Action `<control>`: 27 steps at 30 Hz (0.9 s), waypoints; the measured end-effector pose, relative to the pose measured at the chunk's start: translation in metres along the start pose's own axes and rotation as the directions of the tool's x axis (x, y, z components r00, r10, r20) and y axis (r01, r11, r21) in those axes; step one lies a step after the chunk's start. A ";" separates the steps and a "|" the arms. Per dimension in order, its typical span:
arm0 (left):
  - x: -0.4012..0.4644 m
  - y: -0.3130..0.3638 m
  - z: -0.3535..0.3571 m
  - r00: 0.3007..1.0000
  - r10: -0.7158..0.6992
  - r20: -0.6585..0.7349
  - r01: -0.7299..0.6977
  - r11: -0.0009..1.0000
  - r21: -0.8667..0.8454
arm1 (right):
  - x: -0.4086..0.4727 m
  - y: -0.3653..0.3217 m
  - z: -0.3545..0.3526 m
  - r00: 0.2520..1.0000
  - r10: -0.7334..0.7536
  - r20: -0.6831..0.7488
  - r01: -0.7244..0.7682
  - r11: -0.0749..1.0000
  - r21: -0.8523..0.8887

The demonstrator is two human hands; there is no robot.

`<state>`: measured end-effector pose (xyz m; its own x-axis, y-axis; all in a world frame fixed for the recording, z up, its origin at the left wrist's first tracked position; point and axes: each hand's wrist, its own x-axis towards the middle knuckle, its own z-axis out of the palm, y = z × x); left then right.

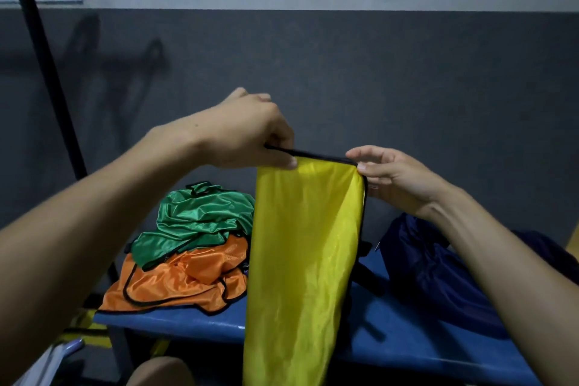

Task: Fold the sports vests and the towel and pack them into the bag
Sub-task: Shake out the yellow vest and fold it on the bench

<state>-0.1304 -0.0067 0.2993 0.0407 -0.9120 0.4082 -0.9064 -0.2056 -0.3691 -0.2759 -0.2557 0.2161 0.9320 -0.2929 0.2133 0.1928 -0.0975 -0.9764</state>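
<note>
Bench point(175, 321), blue: carries unfolded stock and, at R end, dark blue bag point(438, 273), slumped; nothing seen packed, inside not visible.
Yellow vest point(305, 260): in air over bench, hanging long and narrow, prob. folded lengthwise; fold unfinished.
Orange vest point(175, 282): crumpled on bench L, unfolded.
Green vest point(200, 219): crumpled atop orange, unfolded.
Left hand point(250, 135): fingers curled, pinching yellow vest's black top hem, L corner.
Right hand point(391, 175): thumb + fingers pinching R corner.
Towel: not seen.
Progress est.: early; approx. all folding + packing left.
</note>
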 end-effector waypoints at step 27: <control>-0.012 -0.004 -0.006 0.977 -0.159 -0.143 0.187 0.960 0.207 | -0.015 -0.020 0.018 0.991 -0.103 0.079 0.105 0.994 -0.017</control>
<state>-0.1299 0.0070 0.3013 0.1241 -0.8072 0.5771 -0.7757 -0.4416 -0.4508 -0.2883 -0.2321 0.2322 0.9286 -0.2047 0.3096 0.2843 -0.1442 -0.9478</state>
